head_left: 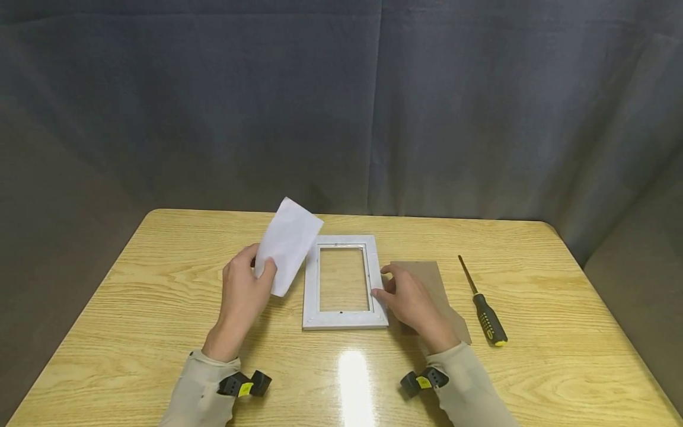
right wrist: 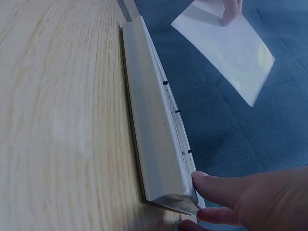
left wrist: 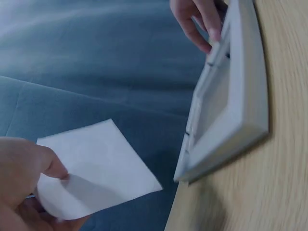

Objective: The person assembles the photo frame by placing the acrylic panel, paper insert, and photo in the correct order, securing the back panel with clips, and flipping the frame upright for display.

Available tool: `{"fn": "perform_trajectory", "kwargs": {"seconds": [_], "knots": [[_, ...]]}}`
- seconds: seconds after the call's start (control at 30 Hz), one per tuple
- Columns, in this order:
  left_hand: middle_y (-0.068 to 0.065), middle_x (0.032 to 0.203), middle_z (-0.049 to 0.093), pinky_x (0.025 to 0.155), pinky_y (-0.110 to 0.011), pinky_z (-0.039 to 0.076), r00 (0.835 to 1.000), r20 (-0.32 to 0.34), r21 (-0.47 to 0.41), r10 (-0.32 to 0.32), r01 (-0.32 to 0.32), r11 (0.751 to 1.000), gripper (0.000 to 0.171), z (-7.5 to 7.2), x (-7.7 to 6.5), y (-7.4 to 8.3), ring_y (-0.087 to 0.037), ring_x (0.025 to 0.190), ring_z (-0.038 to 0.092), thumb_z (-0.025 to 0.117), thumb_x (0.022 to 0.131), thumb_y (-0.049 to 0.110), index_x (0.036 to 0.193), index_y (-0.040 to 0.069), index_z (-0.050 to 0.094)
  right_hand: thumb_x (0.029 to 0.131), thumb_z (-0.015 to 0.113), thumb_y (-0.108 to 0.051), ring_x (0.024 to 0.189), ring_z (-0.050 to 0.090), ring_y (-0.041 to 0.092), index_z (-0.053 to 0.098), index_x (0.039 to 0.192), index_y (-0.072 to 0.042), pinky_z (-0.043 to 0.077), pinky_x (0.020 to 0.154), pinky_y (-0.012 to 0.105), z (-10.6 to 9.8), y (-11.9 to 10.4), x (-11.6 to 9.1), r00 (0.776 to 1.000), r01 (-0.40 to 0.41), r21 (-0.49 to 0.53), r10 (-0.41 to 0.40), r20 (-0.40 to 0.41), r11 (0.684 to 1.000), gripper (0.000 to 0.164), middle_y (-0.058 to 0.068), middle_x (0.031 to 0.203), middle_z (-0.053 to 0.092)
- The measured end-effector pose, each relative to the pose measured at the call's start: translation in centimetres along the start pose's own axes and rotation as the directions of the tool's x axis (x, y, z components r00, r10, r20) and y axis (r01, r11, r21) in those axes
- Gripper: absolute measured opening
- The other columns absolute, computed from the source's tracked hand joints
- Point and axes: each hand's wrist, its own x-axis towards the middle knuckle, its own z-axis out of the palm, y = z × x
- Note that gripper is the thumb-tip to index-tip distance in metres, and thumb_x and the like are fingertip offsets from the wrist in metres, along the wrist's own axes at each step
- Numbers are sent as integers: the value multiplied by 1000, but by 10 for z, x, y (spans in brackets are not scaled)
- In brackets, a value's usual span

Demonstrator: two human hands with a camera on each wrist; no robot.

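Observation:
My left hand (head_left: 246, 290) holds a sheet of white paper (head_left: 290, 240) up at a slant, thumb on its face and fingers behind. The paper's right edge overlaps the upper left of a white picture frame (head_left: 345, 321) in the head view. This frame lies on the table, and wood grain shows through its opening. Small dark tabs line the inner rim in the right wrist view. My right hand (head_left: 413, 299) pinches the frame's right side, its thumb (right wrist: 211, 188) over the rim and its fingers at the outer edge.
A brown backing board (head_left: 427, 276) lies right of the frame, partly beneath my right hand. Farther right rests a screwdriver (head_left: 488, 320) with a black and yellow handle. A dark curtain (head_left: 267, 118) hangs behind the wooden table (head_left: 160, 296).

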Motion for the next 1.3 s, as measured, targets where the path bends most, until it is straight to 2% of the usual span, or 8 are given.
{"fn": "perform_trajectory", "kwargs": {"seconds": [0.13, 0.33, 0.53, 0.83, 1.13, 1.3], "knots": [[-15, 94, 68, 61, -33, 54, 999, 29, -68, -42, 44, 997, 27, -1, -1, 5, -21, 79, 63, 62, 85, 14, 107, -1, 67, 83, 69, -25, 74, 59, 15, 56, 123, -2, 51, 65, 32, 0, -1, 0, 1000, -2, 5, 2, 5, 1000, 48, 8, 86, 65], [-15, 95, 70, 64, -32, 53, 996, 60, -142, -71, 79, 987, 27, 1, -1, 9, -19, 79, 66, 65, 85, 15, 107, 0, 67, 83, 69, -25, 75, 59, 16, 56, 123, -2, 51, 66, 32, 0, 0, 0, 1000, -9, 1, 9, 4, 1000, 48, 8, 88, 66], [-16, 91, 71, 63, -26, 53, 990, 120, -199, -74, 97, 975, 29, 6, -3, 11, -19, 76, 68, 60, 86, 8, 114, -2, 62, 83, 69, -24, 77, 59, 16, 56, 124, -2, 51, 66, 33, 0, 0, 1, 1000, 0, -3, 0, 0, 1000, 48, 8, 89, 66], [-19, 101, 69, 69, -30, 54, 979, 195, -263, -54, 105, 959, 40, 15, -8, 14, -23, 87, 67, 54, 81, -3, 121, 1, 55, 83, 69, -25, 78, 60, 16, 56, 124, -2, 51, 68, 33, 0, -1, 0, 1000, -9, -8, 9, 6, 1000, 49, 8, 90, 65], [-18, 112, 64, 87, -33, 50, 966, 256, -231, -20, 81, 970, 33, 29, -17, 14, -23, 107, 60, 55, 83, -2, 116, -1, 52, 83, 70, -25, 78, 59, 16, 56, 125, -3, 51, 68, 33, 0, -2, 0, 999, -31, -5, 31, 8, 1000, 50, 8, 91, 65], [-15, 109, 66, 87, -34, 50, 958, 285, -220, -13, 78, 972, 29, 37, -22, 11, -20, 104, 61, 56, 84, -2, 113, 2, 52, 83, 70, -26, 79, 60, 16, 56, 125, -4, 51, 69, 33, 0, -2, 0, 999, -32, -12, 32, 10, 999, 50, 8, 92, 66]]}}
